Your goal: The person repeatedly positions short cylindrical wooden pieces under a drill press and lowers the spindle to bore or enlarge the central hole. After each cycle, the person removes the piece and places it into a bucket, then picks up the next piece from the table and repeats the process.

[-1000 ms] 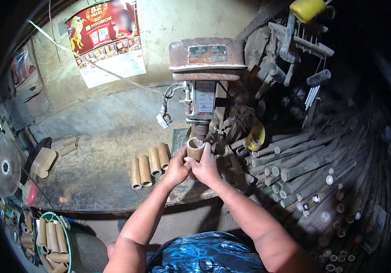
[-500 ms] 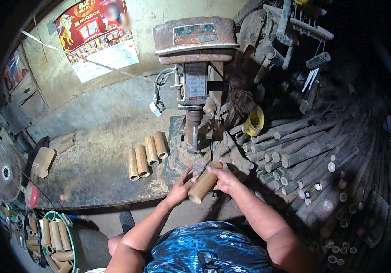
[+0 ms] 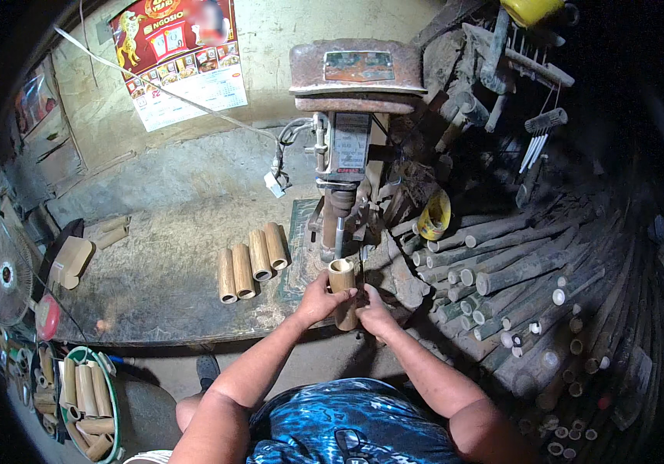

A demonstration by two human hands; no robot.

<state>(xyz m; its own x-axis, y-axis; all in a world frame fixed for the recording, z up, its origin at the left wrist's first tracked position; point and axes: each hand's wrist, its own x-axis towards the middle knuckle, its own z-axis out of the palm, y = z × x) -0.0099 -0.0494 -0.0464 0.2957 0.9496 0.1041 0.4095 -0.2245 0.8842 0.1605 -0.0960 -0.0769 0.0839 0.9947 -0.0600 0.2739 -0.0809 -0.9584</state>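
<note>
A short bamboo tube (image 3: 342, 298) stands nearly upright between my hands, its hollow upper end facing up. My left hand (image 3: 318, 300) is closed round the tube's left side, the thumb across its front. On the right side, lower down, my right hand (image 3: 376, 313) is closed against it, with some fingers hidden. Just beyond the tube's open end is the bit (image 3: 340, 236) of a rusty drill press (image 3: 357, 73). Several cut bamboo tubes (image 3: 241, 272) lie side by side on the worktable (image 3: 170, 298), left of the press.
Long bamboo poles (image 3: 517, 271) are piled at the right, near a yellow container (image 3: 433, 215). A fan (image 3: 7, 274) stands at the far left, above a green-rimmed bin (image 3: 118, 402) of cut tubes. A cable (image 3: 170, 97) crosses the wall to the press.
The tube has turned from a slanted position to nearly upright, its open end now showing. My left hand has closed round it, and my right hand has shifted lower along its side.
</note>
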